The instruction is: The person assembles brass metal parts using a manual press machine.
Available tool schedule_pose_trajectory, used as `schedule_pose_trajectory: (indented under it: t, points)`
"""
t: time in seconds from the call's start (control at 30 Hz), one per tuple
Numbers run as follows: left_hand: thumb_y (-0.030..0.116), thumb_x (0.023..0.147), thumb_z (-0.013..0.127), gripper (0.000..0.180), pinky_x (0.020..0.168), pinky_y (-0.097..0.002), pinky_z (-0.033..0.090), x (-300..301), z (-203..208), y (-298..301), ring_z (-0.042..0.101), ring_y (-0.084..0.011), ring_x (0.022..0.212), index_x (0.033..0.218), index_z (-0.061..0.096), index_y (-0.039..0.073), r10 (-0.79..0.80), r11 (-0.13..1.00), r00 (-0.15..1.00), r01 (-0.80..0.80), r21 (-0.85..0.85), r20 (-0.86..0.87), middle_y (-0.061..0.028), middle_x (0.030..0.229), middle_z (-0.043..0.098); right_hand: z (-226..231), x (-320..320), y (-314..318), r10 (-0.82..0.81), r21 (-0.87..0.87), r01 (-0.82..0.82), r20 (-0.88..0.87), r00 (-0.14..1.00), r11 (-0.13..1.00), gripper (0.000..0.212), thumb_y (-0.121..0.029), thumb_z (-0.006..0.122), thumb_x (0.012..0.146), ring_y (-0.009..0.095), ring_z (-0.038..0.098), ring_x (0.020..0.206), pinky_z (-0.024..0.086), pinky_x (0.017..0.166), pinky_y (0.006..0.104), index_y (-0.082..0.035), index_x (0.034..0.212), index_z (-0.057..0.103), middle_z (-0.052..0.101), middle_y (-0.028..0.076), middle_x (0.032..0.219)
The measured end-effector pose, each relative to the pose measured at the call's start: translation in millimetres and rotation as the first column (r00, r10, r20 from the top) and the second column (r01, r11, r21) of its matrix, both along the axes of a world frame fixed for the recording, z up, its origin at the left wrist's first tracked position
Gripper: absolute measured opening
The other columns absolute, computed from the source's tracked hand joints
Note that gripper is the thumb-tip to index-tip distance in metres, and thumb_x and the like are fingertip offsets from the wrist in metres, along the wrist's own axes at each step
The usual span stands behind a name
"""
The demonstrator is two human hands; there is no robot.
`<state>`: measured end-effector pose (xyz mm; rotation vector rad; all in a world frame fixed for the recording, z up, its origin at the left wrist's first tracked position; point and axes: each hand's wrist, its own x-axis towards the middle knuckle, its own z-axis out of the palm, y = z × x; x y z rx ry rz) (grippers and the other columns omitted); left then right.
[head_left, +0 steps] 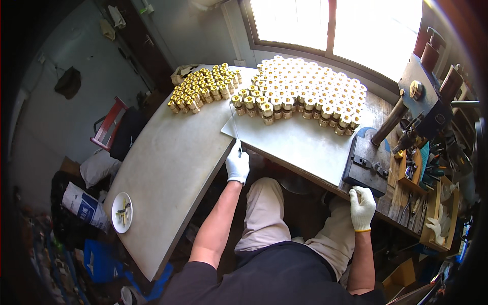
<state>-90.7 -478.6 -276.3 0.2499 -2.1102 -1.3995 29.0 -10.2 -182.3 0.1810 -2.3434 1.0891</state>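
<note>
My left hand (237, 163), in a white glove, is closed around the lower end of a thin metal rod (234, 125). The rod points away from me, over the corner of the pale board, its far tip near the brass fittings (268, 109) at the left end of the larger group. These fittings stand upright in close rows. My right hand (362, 206), gloved in white with a yellow cuff edge, has its fingers curled at the front edge of the bench, beside the drill press base (363, 162). Whatever those fingers hold, if anything, is hidden.
Another cluster of brass fittings (203, 84) stands on the left table (168, 152). A white dish (122, 212) with small pieces lies nearer me. A drill press (417, 96) rises at right, beside wooden trays (442, 223) of tools and gloves. A window is behind the fittings.
</note>
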Motion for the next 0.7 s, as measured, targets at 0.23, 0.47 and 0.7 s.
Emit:
schedule_pose_trajectory:
  t: [0.23,0.47,0.7]
  points:
    - [-0.011,0.103,0.051,0.064,0.044,-0.025,0.036,42,35,52,0.042,-0.0058,0.056,0.164,0.052,0.01,-0.089,0.903,0.991,0.04,0.428,0.096,0.006,0.076,0.046,5,9,-14,0.003,-0.114,0.004,0.065,0.998,0.994,0.01,-0.007,0.077,0.099,0.024,0.071,0.082,0.057,0.079,0.0338,0.001,0.105,0.076,0.072,0.013,0.093]
    - [-0.01,0.104,0.057,0.065,0.044,-0.0292,0.047,86,62,117,0.048,-0.0089,0.053,0.166,0.044,0.003,-0.139,0.879,0.984,0.071,0.471,0.112,0.0004,0.079,0.054,30,19,-111,0.383,-0.03,-0.386,0.223,0.896,0.922,0.03,-0.025,0.08,0.097,0.032,0.074,0.088,0.06,0.083,0.0412,-0.004,0.118,0.076,0.076,0.012,0.095]
    - [-0.003,0.1,0.073,0.077,0.077,-0.0287,0.056,116,55,175,0.063,-0.0113,0.084,0.167,0.037,-0.004,-0.141,0.95,0.986,0.111,0.292,0.085,-0.0036,0.095,0.066,28,4,-159,0.523,0.05,-0.574,0.356,0.774,0.817,0.043,-0.022,0.07,0.101,0.04,0.076,0.087,0.061,0.077,0.0493,-0.009,0.141,0.06,0.077,0.02,0.098]
